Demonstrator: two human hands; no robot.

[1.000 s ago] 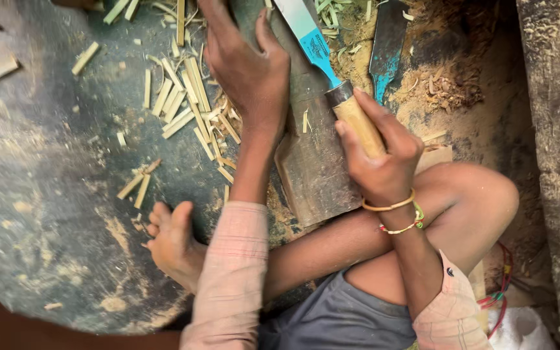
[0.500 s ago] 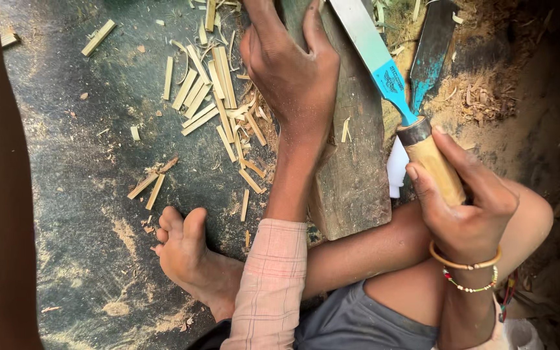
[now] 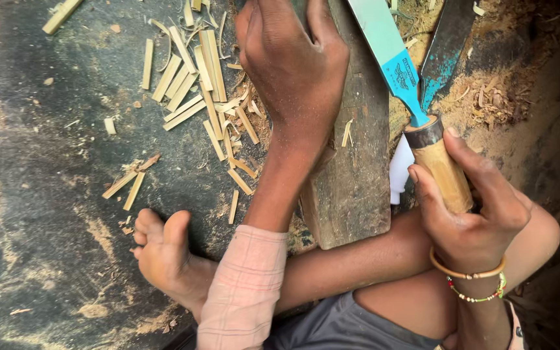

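Taking the wooden block (image 3: 351, 175) as the landmark, the person's bare foot (image 3: 163, 249) lies nearest the camera, off the block's lower left, and a crossed leg passes under the block's near end. Just right of the block, the right hand (image 3: 471, 214) is clenched round the pale wooden handle of a broad knife (image 3: 416, 116), two bangles on its wrist. The knife's long axis runs from that handle up and to the left, the blade pointing away from the person toward the block's far right edge; a dark ferrule joins the handle to a blue-painted base, beyond which the flat blade turns bare grey metal. The left hand (image 3: 293, 65) rests palm down on the block's far left part, fingers curled over something I cannot make out. Left of the block, split bamboo strips (image 3: 192, 84) lie scattered on the dark floor. Beyond the knife, right of the block, a second blue-tinged blade (image 3: 445, 45) lies amid sawdust.
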